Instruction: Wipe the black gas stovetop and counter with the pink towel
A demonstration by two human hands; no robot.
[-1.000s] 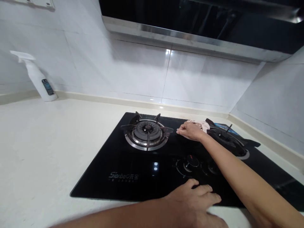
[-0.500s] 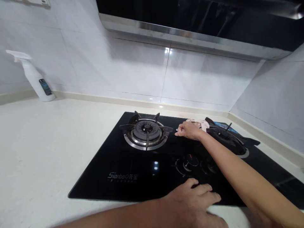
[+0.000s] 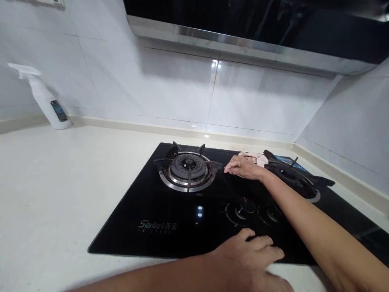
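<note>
The stove [image 3: 170, 207] is black, with grey lettering [image 3: 157, 225] and 2 silver rings [image 3: 178, 187]; the cloth [image 3: 261, 159] is pale pink. The counter [image 3: 60, 182] is cream, the wall [image 3: 170, 93] greyish white, the spray bottle [image 3: 42, 97] white — its label [image 3: 58, 110] blue and black — and the hood [image 3: 243, 18] black with silver trim [image 3: 243, 44].

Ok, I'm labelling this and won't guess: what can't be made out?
In the head view:
Cloth: the right hand hides part, so its grip is unclear.
Right burner: partly behind the right forearm.
Right knob: partly covered by that forearm.
Spray bottle label: print too small.
Range hood: cut off by top edge.
</note>
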